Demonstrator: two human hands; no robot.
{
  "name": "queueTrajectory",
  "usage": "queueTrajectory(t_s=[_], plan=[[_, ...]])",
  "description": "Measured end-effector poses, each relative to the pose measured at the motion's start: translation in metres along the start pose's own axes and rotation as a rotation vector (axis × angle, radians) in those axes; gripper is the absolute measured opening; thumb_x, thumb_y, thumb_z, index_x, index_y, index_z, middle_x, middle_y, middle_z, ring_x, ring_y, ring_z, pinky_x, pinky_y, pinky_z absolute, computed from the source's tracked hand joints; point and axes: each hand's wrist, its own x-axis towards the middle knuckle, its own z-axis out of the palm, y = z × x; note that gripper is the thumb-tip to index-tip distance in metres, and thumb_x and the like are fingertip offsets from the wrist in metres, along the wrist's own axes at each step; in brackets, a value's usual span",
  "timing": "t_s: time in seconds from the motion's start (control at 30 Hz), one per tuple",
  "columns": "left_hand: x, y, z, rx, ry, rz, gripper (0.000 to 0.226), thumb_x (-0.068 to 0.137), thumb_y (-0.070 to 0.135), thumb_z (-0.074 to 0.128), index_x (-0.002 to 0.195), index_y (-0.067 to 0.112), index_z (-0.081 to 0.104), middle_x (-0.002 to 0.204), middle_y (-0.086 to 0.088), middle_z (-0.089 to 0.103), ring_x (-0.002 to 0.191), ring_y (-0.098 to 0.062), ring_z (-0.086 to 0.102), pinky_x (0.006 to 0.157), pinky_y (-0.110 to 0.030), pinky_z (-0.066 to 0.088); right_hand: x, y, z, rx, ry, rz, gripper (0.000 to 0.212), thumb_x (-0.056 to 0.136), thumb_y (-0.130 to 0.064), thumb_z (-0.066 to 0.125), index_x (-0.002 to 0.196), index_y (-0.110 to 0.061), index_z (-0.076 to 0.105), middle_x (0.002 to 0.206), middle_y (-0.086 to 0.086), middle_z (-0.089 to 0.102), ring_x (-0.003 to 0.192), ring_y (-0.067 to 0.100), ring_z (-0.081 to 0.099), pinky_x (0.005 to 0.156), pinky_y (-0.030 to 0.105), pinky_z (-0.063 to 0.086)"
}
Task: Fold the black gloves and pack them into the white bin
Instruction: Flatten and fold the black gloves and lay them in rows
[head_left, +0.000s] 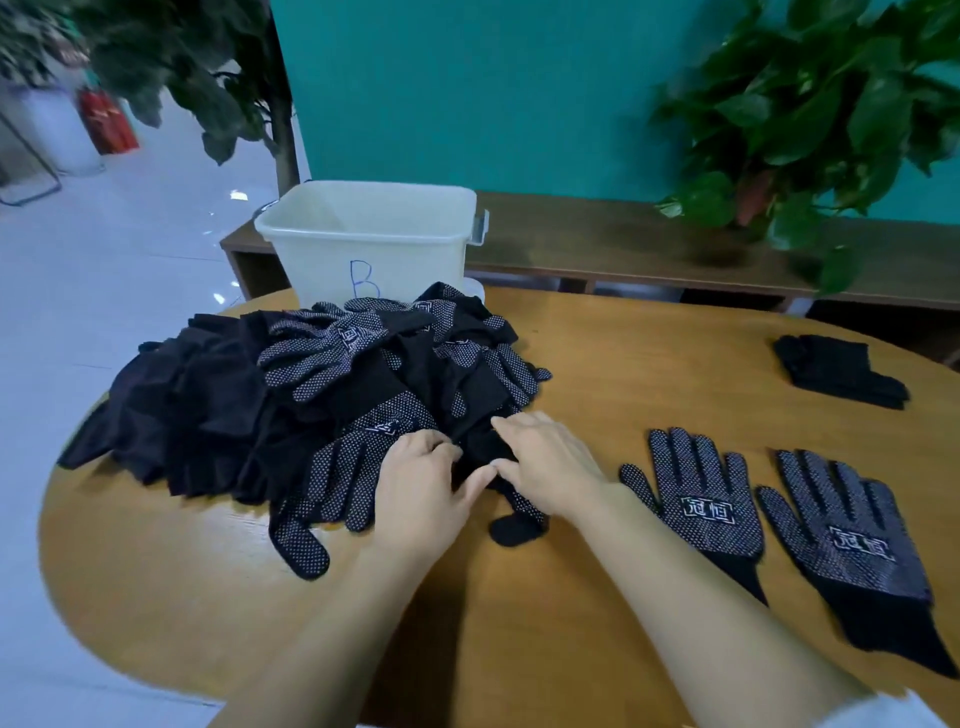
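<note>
— While both hands sit at the near edge of the heap of black gloves (311, 395), what are they doing?

— The left hand (421, 483) curls its fingers into the black fabric; the right hand (545, 462) lies flatter on the same glove, thumb meeting the left thumb. Whether the right truly grips it, I cannot tell.

— And the white bin (369, 239)?

— Upper centre of the frame, behind the heap at the far edge of the round wooden table (623, 364), marked with a blue B.

— Anything else?

— Two dotted gloves (696, 499) lie flat side by side at lower right, palms up. A small folded stack (836, 369) sits at the right edge, well apart.
</note>
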Motion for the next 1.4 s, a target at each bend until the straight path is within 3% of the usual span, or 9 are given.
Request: queueTrajectory(t_s=[0.13,0.3,0.5,0.63,0.7,0.8,0.97,1.1,1.4], plan=[[-0.001,-0.001,0.007,-0.01,0.044,-0.002,0.06,0.078,0.065,0.051,0.085,0.011,0.075,0.095,0.0,0.066,0.088,-0.025,0.061,0.082,-0.037,0.049,0.006,0.006,0.0,0.04,-0.02,0.015,0.047,0.098,-0.037,0.052,0.139,-0.014,0.047,0.136,0.003,0.044,0.124,0.023,0.038,0.102,0.036,0.036],[-0.003,0.0,0.011,-0.013,0.048,-0.007,0.043,0.076,0.052,0.076,0.091,0.012,0.072,0.101,0.0,0.065,0.095,-0.024,0.059,0.087,-0.038,0.048,0.005,0.007,0.003,0.102,0.067,0.011,0.05,0.095,-0.036,0.058,0.141,-0.02,0.045,0.134,0.0,0.044,0.125,0.019,0.037,0.102,0.033,0.033],[-0.009,0.015,-0.006,-0.094,0.017,-0.01,0.027,0.074,0.038,0.082,0.088,0.019,0.069,0.099,0.007,0.062,0.096,-0.018,0.056,0.086,-0.037,0.049,-0.011,0.003,0.01,0.162,0.226,-0.04,0.012,0.091,-0.032,0.061,0.101,-0.025,0.056,0.105,-0.008,0.056,0.106,0.015,0.044,0.1,0.034,0.034],[-0.008,0.029,-0.033,-0.595,-0.087,-0.216,0.017,0.076,0.028,0.079,0.076,0.028,0.062,0.081,0.006,0.067,0.078,-0.018,0.063,0.08,-0.046,0.054,-0.022,0.004,-0.007,0.456,0.308,0.043,0.012,0.084,-0.033,0.069,0.08,-0.031,0.057,0.077,-0.006,0.06,0.077,0.018,0.053,0.066,0.034,0.038],[-0.003,0.039,-0.049,-0.904,-0.106,-0.32,0.017,0.079,0.016,0.076,0.077,0.026,0.062,0.077,0.0,0.07,0.073,-0.017,0.066,0.073,-0.04,0.056,-0.028,0.004,-0.024,0.697,0.302,0.059,0.018,0.079,-0.028,0.073,0.071,-0.029,0.057,0.069,-0.005,0.062,0.066,0.015,0.055,0.064,0.036,0.043],[0.001,0.058,-0.081,-1.055,-0.16,-0.263,0.006,0.09,0.003,0.065,0.093,0.009,0.065,0.082,-0.007,0.074,0.076,-0.018,0.071,0.064,-0.024,0.054,-0.043,0.002,-0.055,1.028,0.299,-0.007,0.021,0.083,-0.005,0.073,0.073,-0.02,0.061,0.066,-0.004,0.066,0.061,0.009,0.061,0.062,0.028,0.051],[0.005,0.076,-0.12,-1.123,-0.28,-0.163,0.016,0.092,0.014,0.066,0.104,0.007,0.072,0.1,-0.019,0.073,0.094,-0.033,0.07,0.086,-0.048,0.054,-0.082,0.004,-0.101,1.182,0.215,-0.016,0.012,0.088,-0.015,0.07,0.09,-0.003,0.071,0.083,0.007,0.075,0.073,0.013,0.07,0.068,0.025,0.057],[0.001,0.092,-0.144,-1.132,-0.408,-0.161,0.064,0.074,0.036,0.081,0.107,-0.014,0.058,0.111,-0.034,0.063,0.093,-0.034,0.062,0.098,-0.063,0.042,-0.104,0.007,-0.113,1.111,0.08,0.034,0.017,0.09,-0.023,0.068,0.082,-0.007,0.069,0.092,0.015,0.074,0.078,0.021,0.068,0.076,0.035,0.055],[-0.003,0.116,-0.153,-1.082,-0.409,-0.136,0.028,0.089,0.016,0.068,0.098,-0.01,0.066,0.101,-0.022,0.072,0.092,-0.028,0.069,0.088,-0.041,0.057,-0.128,0.017,-0.127,1.092,0.161,0.058,0.018,0.09,-0.016,0.068,0.091,0.002,0.071,0.082,0.01,0.073,0.069,0.017,0.067,0.068,0.029,0.055]])
